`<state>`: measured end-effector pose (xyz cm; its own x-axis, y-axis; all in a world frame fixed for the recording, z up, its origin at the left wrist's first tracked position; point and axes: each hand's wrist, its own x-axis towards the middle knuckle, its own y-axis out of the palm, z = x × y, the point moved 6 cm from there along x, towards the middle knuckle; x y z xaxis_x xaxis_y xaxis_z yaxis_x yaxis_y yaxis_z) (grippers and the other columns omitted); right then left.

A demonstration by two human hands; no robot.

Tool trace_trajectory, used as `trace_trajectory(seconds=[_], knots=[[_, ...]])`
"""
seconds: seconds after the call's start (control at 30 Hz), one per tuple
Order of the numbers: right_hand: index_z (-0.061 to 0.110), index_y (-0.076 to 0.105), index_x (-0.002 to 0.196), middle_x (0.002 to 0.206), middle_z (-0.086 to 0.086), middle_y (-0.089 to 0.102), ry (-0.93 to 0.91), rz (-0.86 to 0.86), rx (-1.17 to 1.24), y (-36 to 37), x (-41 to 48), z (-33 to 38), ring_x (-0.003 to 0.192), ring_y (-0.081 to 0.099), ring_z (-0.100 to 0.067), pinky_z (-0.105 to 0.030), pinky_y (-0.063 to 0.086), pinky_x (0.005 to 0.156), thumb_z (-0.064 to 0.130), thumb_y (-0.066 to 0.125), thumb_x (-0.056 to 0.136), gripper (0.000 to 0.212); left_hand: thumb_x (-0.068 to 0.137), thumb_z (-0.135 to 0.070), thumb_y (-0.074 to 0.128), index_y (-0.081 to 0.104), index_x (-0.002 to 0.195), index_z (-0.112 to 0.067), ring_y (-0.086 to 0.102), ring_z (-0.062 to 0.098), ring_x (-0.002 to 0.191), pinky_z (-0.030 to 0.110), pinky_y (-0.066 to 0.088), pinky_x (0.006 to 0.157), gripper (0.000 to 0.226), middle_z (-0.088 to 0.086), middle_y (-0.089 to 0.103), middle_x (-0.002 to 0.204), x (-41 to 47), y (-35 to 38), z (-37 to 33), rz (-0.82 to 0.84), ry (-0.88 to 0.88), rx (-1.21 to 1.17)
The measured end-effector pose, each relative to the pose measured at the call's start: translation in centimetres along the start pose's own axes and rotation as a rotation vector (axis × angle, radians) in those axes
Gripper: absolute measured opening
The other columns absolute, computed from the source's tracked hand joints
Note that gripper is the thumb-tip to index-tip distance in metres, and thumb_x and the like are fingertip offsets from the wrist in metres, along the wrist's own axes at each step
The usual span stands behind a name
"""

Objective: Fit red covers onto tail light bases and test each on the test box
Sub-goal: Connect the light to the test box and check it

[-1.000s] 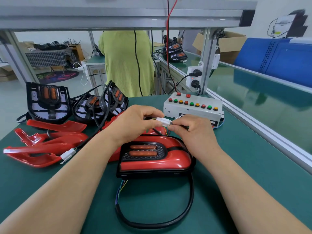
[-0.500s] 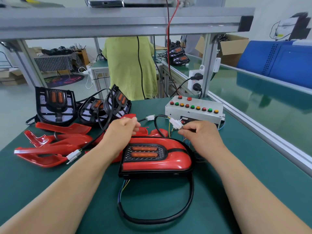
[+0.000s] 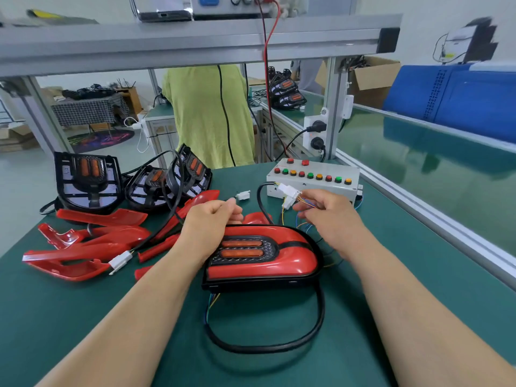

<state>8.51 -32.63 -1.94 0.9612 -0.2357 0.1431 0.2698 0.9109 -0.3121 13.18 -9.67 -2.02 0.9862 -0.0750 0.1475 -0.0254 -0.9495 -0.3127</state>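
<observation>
A second ago I had both hands together at the middle of the frame, pinching one white connector pair between them. Now they are apart: my left hand (image 3: 212, 219) has drawn back toward the left, my right hand (image 3: 329, 219) has stayed in front of the test box (image 3: 312, 181), and a small white plug (image 3: 243, 195) sits free between them. I read that as the lead pulled apart, so the check on this lamp looks finished and it can go aside for the next one.

My left hand is curled tight, fingertips just beside the small white plug. A thin lead seems to run from the plug to those fingertips, but I cannot tell whether I am pinching it or holding nothing.

My right hand is half closed, thumb and fingers pinching the coloured wires (image 3: 305, 199) just behind the white connectors (image 3: 287, 189), which hang against the box front. The black cable (image 3: 321, 311) loops up to those connectors; whether it is still mated there I cannot tell.

The tail light (image 3: 259, 258), red cover already fitted, lies flat on the green table (image 3: 83, 317) at the centre of the frame, under both wrists and untouched by either hand. Loose red covers (image 3: 92, 247) lie at middle left, with bare bases (image 3: 86, 180) standing behind them, so I judge several more units remain.
</observation>
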Motion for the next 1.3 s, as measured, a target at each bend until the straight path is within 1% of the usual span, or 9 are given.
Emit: trace_trajectory(seconds=[0.13, 0.27, 0.37, 0.43, 0.6, 0.83, 0.93, 1.07, 1.3], knots=[[0.031, 0.069, 0.102, 0.103, 0.007, 0.074, 0.060, 0.018, 0.184, -0.1, -0.1, -0.5, 0.108, 0.066, -0.013, -0.028, 0.052, 0.097, 0.002, 0.059, 0.087, 0.034, 0.104, -0.029, 0.048, 0.074, 0.088, -0.011, 0.073, 0.008, 0.077, 0.020, 0.051, 0.077, 0.036, -0.002, 0.077, 0.080, 0.1, -0.3, 0.5, 0.020, 0.013, -0.057], [0.024, 0.074, 0.095, 0.099, 0.002, 0.077, 0.119, -0.023, 0.337, -0.5, 0.3, -0.3, 0.105, 0.068, -0.015, -0.040, 0.048, 0.103, 0.029, 0.067, 0.072, 0.025, 0.105, -0.033, 0.045, 0.075, 0.090, -0.015, 0.073, 0.008, 0.083, 0.016, 0.050, 0.074, 0.038, -0.005, 0.078, 0.086, -0.2, -0.6, 1.0, 0.049, 0.046, -0.055], [0.001, 0.068, 0.092, 0.096, -0.016, 0.071, 0.104, -0.091, 0.143, -0.8, 1.2, 0.7, 0.087, 0.065, -0.026, -0.050, 0.050, 0.098, 0.027, 0.060, 0.080, 0.030, 0.104, -0.033, 0.045, 0.075, 0.090, -0.016, 0.073, 0.007, 0.085, 0.016, 0.050, 0.075, 0.037, -0.006, 0.078, 0.087, -0.2, -0.6, 1.1, 0.052, 0.058, -0.049], [-0.006, 0.062, 0.090, 0.082, -0.016, 0.061, 0.020, -0.118, -0.069, -0.9, 2.1, 1.6, 0.078, 0.049, -0.021, -0.036, 0.048, 0.081, 0.022, 0.054, 0.085, 0.029, 0.104, -0.032, 0.045, 0.075, 0.090, -0.016, 0.073, 0.007, 0.085, 0.017, 0.050, 0.075, 0.037, -0.006, 0.078, 0.087, -0.2, -0.5, 1.0, 0.054, 0.056, -0.050], [0.015, 0.060, 0.132, 0.130, -0.002, 0.062, -0.071, -0.099, -0.538, -0.4, 3.1, 3.1, 0.119, 0.055, -0.021, -0.031, 0.041, 0.099, 0.022, 0.050, 0.095, 0.039, 0.105, -0.030, 0.046, 0.074, 0.091, -0.011, 0.073, 0.009, 0.084, 0.014, 0.051, 0.073, 0.037, -0.003, 0.078, 0.086, -0.2, -0.3, 1.1, 0.056, 0.040, -0.099], [0.011, 0.053, 0.136, 0.137, -0.007, 0.054, -0.281, -0.137, -0.923, 0.8, 4.8, 5.1, 0.130, 0.040, -0.028, -0.041, 0.039, 0.103, 0.020, 0.048, 0.094, 0.043, 0.105, -0.032, 0.044, 0.075, 0.092, -0.013, 0.073, 0.009, 0.085, 0.024, 0.052, 0.082, 0.039, -0.003, 0.078, 0.087, -0.3, -0.3, 1.1, 0.057, 0.036, -0.092], [0.017, 0.035, 0.148, 0.157, -0.003, 0.029, -0.251, -0.114, -1.023, 1.0, 6.1, 4.1, 0.149, 0.013, -0.025, -0.049, 0.020, 0.118, 0.019, 0.048, 0.093, 0.057, 0.105, -0.032, 0.044, 0.074, 0.092, -0.012, 0.073, 0.007, 0.084, 0.019, 0.051, 0.078, 0.038, -0.005, 0.078, 0.086, -0.3, -0.3, 0.9, 0.054, 0.039, -0.091], [0.026, 0.016, 0.156, 0.166, -0.001, 0.002, -0.175, -0.052, -1.079, 1.2, 7.8, 1.8, 0.152, -0.009, -0.025, -0.056, 0.004, 0.119, 0.044, 0.042, 0.097, 0.067, 0.105, -0.031, 0.044, 0.074, 0.093, -0.011, 0.073, 0.007, 0.083, 0.018, 0.052, 0.078, 0.038, -0.003, 0.078, 0.087, -0.6, -0.3, 0.6, 0.054, 0.035, -0.088], [0.032, 0.018, 0.155, 0.167, -0.002, -0.004, -0.134, 0.019, -1.177, 2.8, 9.6, 0.1, 0.151, -0.015, -0.027, -0.059, -0.002, 0.118, 0.066, 0.036, 0.093, 0.073, 0.105, -0.031, 0.045, 0.074, 0.095, -0.008, 0.072, 0.006, 0.083, 0.019, 0.053, 0.081, 0.038, 0.001, 0.078, 0.089, -0.7, -0.3, 0.3, 0.054, 0.026, -0.098]])
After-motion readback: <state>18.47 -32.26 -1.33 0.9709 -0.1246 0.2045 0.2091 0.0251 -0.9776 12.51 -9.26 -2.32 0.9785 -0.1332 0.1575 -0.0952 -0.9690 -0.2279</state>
